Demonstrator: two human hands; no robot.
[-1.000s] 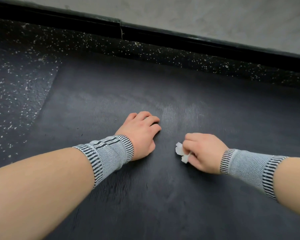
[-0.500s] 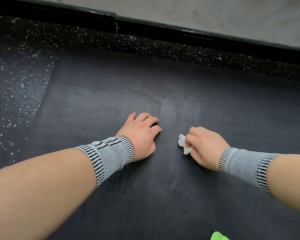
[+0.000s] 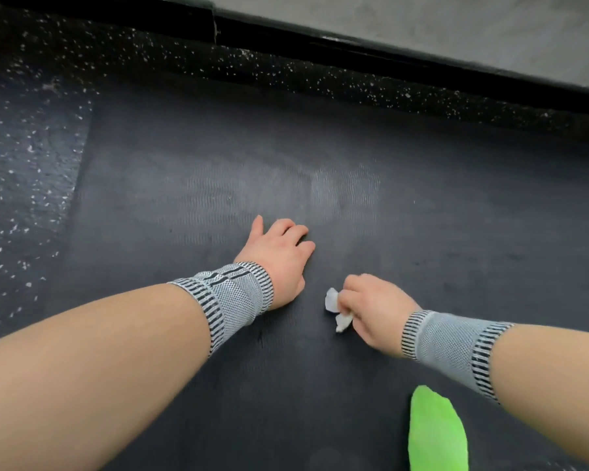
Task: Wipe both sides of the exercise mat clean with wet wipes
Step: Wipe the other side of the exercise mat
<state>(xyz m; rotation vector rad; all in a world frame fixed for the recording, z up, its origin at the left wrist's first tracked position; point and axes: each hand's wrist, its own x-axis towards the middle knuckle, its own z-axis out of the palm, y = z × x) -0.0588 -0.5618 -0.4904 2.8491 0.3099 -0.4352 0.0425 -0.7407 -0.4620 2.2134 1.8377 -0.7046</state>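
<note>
A crumpled wet wipe is being pinched by the right hand on the mat — the paler patch is lying farther ahead — while the left hand, fingers relaxed, is being pressed down beside.

A black rubber floor with white speckles carries a dark textured exercise mat lying flat on it, beneath both hands.

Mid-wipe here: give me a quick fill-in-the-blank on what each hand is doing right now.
1. The crumpled white wet wipe is gripped by the ____ hand.
2. The left hand rests on the dark exercise ____.
3. The bright object at the bottom edge is coloured ____.
4. Both wrists wear striped grey ____.

Missing words: right; mat; green; wristbands
</note>
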